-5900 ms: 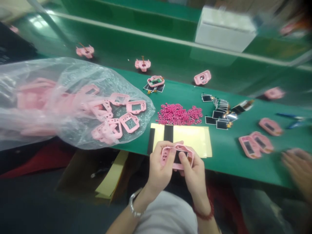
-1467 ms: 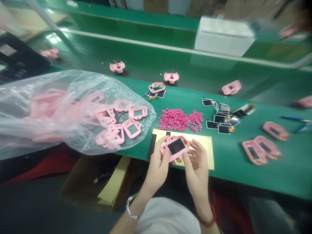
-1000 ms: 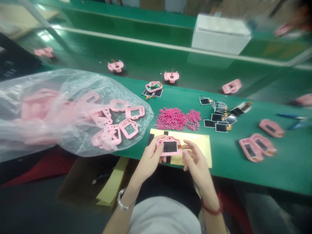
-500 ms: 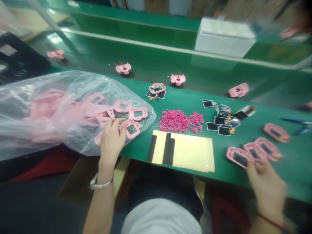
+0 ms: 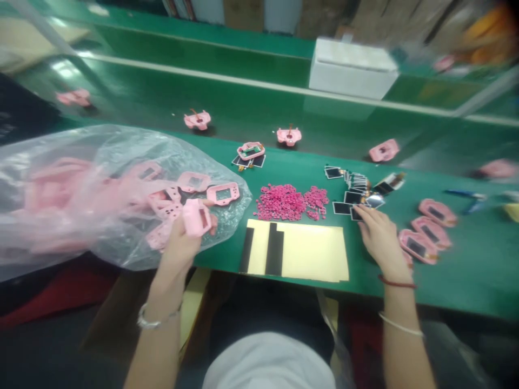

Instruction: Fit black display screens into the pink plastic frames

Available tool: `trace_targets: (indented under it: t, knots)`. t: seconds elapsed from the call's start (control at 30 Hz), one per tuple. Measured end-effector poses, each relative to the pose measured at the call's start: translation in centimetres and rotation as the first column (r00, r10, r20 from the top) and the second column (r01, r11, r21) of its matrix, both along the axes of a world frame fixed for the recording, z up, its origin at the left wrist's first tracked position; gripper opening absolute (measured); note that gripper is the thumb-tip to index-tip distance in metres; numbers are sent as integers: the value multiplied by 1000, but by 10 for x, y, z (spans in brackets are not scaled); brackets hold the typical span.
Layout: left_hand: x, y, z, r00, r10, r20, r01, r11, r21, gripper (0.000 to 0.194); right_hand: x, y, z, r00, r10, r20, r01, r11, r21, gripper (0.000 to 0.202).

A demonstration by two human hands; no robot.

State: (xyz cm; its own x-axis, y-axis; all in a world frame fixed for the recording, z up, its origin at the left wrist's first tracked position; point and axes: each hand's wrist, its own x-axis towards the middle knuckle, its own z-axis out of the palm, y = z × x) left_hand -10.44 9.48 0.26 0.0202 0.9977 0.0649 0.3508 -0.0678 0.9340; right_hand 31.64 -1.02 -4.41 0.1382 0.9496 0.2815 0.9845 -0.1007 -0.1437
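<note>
Here, left hand (image 5: 183, 244) grips a rounded plastic frame (image 5: 196, 218); right hand (image 5: 379, 237) touches flat screens (image 5: 355, 215), grip unclear.

Left of centre, a pink frame (image 5: 196, 218) is held tilted; right of centre, a white-edged dark screen (image 5: 354, 215) lies partly covered.

Light glints off the plastic bag (image 5: 141, 146) while the view's edges blur
</note>
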Motion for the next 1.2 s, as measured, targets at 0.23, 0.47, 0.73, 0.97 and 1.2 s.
trace_targets:
  t: [0.23,0.47,0.73,0.97,1.2]
  knots:
    - [65,-51,24,580,214,786,394,771,-501,18,10,-2,-8,974,-159,161,141,983,120,47]
    - [86,-89,-4,917,18,398,95,961,-261,23,-80,-31,59,816,-177,-551,330,924,192,39]
    - [83,-105,-3,812,-168,559,395,863,-314,40,-170,-46,80,736,451,-504,-387,892,234,44]
    - [86,-109,-3,788,-188,586,430,849,-306,43,-173,-53,63,767,463,-445,-338,880,333,47]
    - [88,-113,3,824,-164,542,387,862,-327,41,-172,-56,62,772,496,-397,-382,862,333,36]
